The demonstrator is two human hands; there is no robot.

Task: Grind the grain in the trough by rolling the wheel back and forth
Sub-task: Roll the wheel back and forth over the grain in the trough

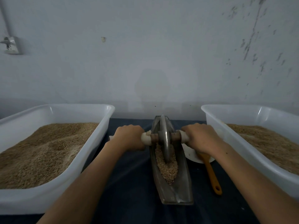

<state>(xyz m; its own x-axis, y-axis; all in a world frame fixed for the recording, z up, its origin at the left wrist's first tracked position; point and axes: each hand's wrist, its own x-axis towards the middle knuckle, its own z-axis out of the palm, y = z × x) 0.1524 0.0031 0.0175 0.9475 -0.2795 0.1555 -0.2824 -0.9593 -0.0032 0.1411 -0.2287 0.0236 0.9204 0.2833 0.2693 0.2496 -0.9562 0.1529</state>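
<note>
1. Gripping the axle: your left hand [129,137] curls round its left end, your right hand [201,137] round its right end.
2. Wheel [165,139] stands upright in the trough [174,188], toward its far end.
3. Grain [167,168] lies in the trough's near half, touching the wheel.
4. Trough sits on the dark counter [129,183], between two white tubs [90,159] of grain.
5. Orange spatula [212,177] lies just right of the trough.

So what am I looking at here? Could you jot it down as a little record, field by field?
tool: metal wheel on a wooden axle, standing in a long metal trough
contents: grain in the trough's near half
left hand: grips the axle's left end
right hand: grips the axle's right end
sides: two white tubs of grain
extras: orange-handled utensil lying on a white dish
</note>
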